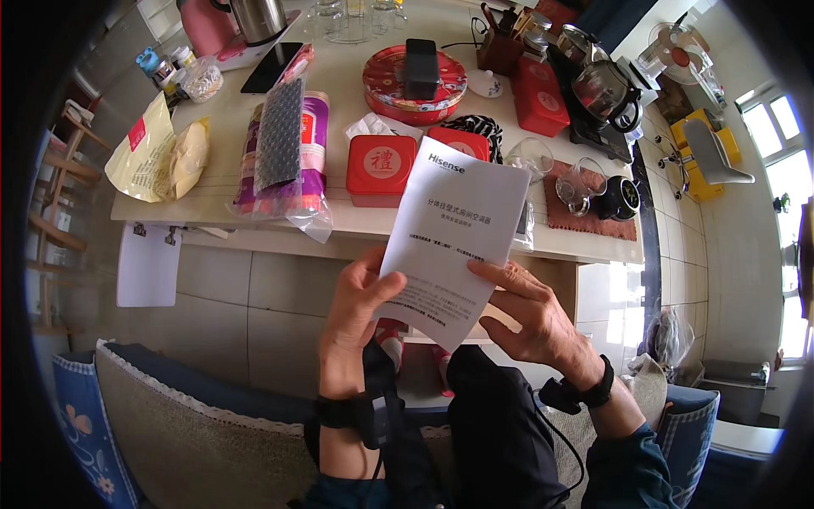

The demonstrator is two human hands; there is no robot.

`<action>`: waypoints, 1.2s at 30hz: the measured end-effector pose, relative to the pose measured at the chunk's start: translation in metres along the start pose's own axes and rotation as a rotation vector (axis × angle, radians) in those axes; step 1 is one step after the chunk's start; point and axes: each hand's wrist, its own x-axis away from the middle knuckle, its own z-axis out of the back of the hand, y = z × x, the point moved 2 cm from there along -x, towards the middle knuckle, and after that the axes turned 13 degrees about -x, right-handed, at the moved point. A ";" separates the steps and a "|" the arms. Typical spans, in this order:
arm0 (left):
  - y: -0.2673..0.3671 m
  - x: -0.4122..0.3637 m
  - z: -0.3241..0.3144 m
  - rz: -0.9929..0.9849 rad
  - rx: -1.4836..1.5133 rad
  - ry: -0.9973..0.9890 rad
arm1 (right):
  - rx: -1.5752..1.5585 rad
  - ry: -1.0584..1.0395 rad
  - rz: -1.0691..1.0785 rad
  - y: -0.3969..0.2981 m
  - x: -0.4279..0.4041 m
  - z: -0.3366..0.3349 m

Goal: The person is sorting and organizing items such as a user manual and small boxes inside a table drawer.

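Observation:
A white Hisense manual (pixel 445 216), apparently for a wall-mounted air conditioner, is held up over my lap, its printed cover facing me and tilted. My left hand (pixel 359 299) grips its lower left edge, thumb on the front and the other fingers hidden behind. My right hand (pixel 531 312) is at the lower right edge. Its index finger touches the cover, while the thumb is spread away from the paper. Just behind the manual, on the table, is a red square tin (pixel 381 168); a second red tin (pixel 461 141) is partly covered by the manual.
On the table (pixel 210 207) are plastic-wrapped packages (pixel 286 146), a round red tin (pixel 416 111) with a black box (pixel 421 67) on top, and a glass pitcher (pixel 580 184) on a brown cloth (pixel 563 216). A clipboard (pixel 147 264) hangs from the front edge. A sofa (pixel 203 413) is behind me.

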 end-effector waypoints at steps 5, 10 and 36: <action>-0.007 -0.002 0.006 0.087 -0.174 0.113 | -0.086 0.048 -0.046 0.015 0.005 -0.003; -0.005 -0.003 0.003 0.074 -0.093 0.162 | -0.244 0.218 -0.031 0.030 0.006 -0.006; -0.008 -0.005 0.004 0.040 -0.072 0.219 | -0.457 0.279 -0.114 0.045 0.001 -0.021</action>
